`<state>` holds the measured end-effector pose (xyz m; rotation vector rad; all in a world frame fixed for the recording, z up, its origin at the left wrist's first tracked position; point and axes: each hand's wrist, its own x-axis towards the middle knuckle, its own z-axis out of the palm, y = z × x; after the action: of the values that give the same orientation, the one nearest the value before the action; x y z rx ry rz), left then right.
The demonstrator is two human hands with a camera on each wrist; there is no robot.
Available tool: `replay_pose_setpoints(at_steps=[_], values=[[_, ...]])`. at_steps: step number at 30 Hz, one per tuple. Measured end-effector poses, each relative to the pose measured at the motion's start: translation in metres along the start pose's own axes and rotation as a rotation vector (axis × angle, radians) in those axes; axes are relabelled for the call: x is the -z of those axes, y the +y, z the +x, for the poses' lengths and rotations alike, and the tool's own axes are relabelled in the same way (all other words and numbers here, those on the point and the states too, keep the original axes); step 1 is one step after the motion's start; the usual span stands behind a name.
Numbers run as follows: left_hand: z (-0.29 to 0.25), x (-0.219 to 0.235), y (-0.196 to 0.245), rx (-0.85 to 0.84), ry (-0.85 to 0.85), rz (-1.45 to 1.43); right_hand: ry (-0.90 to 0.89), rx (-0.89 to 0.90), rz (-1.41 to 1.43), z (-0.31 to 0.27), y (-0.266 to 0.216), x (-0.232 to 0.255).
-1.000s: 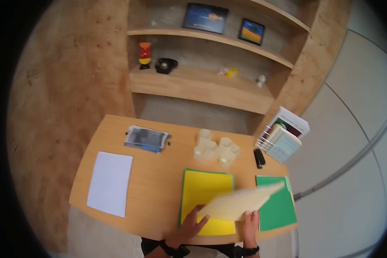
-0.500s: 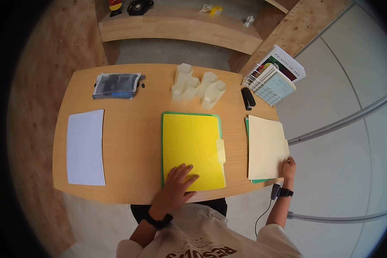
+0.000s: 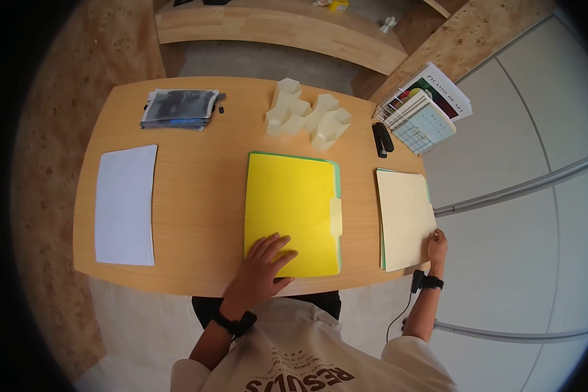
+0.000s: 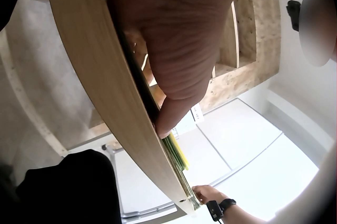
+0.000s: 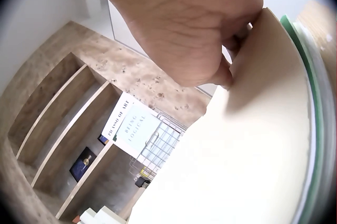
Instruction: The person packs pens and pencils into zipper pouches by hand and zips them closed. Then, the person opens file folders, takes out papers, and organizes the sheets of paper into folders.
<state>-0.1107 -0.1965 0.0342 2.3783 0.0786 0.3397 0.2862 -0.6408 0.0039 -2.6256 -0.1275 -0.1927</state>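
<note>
A yellow folder (image 3: 292,202) lies at the middle of the table on a green folder (image 3: 337,179), whose edge shows at its top and right. My left hand (image 3: 258,271) rests on the yellow folder's lower left part, fingers spread. To the right, a cream folder (image 3: 406,215) tops a stack, with a thin green edge (image 5: 301,45) beneath it in the right wrist view. My right hand (image 3: 437,247) pinches the cream folder's right edge, thumb on its upper face and the other fingers curled at the border. Both wrists wear black bands.
White paper (image 3: 125,206) lies at the left. Behind it is a stack of dark-fronted clear pouches (image 3: 179,109). Pale hexagonal holders (image 3: 326,121) stand at the back middle, a black stapler (image 3: 383,140) beside a wire rack (image 3: 386,108) of books. Shelves (image 3: 274,29) rise behind the table (image 3: 196,215).
The cream folder has gone from above the yellow folder to the right-hand stack, then turned slightly there. My left hand has let go of it and settled on the yellow folder. The view tilted down.
</note>
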Motion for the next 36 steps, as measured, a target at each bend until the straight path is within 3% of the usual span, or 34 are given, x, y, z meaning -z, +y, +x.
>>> replay_pose_setpoints(at_steps=[3, 5, 7, 9, 11, 13, 17, 18, 21, 35, 36], values=[[0.0, 0.002, 0.001, 0.0, 0.015, 0.006, 0.023, -0.001, -0.22, -0.008, -0.034, 0.007], [-0.001, 0.003, 0.002, 0.002, 0.003, 0.004, 0.206, 0.166, -0.353, -0.016, -0.073, 0.0], [-0.003, 0.002, 0.002, -0.012, 0.012, 0.022, 0.075, 0.464, -0.201, -0.008, -0.122, -0.014], [-0.006, -0.001, 0.001, -0.031, 0.024, 0.047, -0.085, 0.555, -0.057, -0.011, -0.196, -0.023], [-0.009, -0.005, -0.003, -0.025, 0.037, 0.031, -0.133, 0.646, -0.08, 0.0, -0.242, -0.04], [-0.011, -0.003, -0.002, -0.035, 0.054, 0.032, -0.168, 0.678, -0.09, 0.025, -0.247, -0.067], [-0.016, -0.005, -0.009, -0.051, 0.067, -0.003, -0.435, 0.484, -0.503, 0.045, -0.267, -0.085], [-0.017, -0.005, -0.011, -0.061, 0.087, -0.018, -0.467, 0.442, -0.419, 0.053, -0.263, -0.092], [-0.021, -0.012, -0.018, -0.09, 0.143, -0.037, -0.284, 0.523, -0.458, 0.052, -0.258, -0.098], [-0.02, -0.021, -0.034, -0.124, 0.108, -0.099, -0.306, 0.49, -0.218, 0.053, -0.251, -0.107], [-0.019, -0.02, -0.033, -0.119, 0.114, -0.11, -0.238, 0.585, -0.238, 0.046, -0.256, -0.102]])
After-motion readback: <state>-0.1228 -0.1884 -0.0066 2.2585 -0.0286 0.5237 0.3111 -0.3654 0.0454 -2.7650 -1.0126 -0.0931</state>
